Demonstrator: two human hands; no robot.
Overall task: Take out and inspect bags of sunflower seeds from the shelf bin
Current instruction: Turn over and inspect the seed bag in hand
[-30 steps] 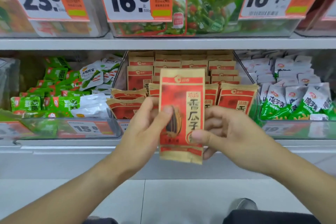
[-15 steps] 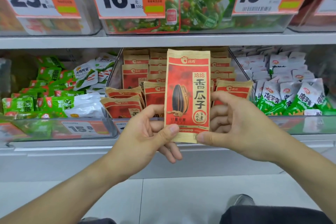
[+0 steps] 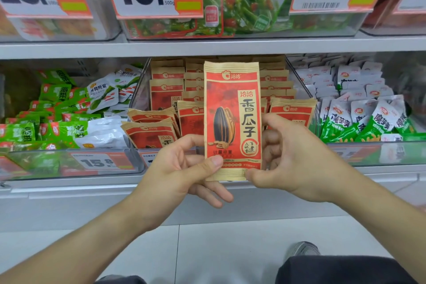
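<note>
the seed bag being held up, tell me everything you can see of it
The seed bag is a tall, narrow packet, paper-like tan with a red front panel, a striped sunflower seed picture and printed characters. It looks sealed, upright, front toward the camera, before the middle bin. The left hand and right hand pinch its bottom corners.

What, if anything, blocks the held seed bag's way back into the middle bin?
Nothing visible does. The left hand and right hand pinch the sunflower seed bag upright before the middle bin, whose open top shows only more seed bags.
</note>
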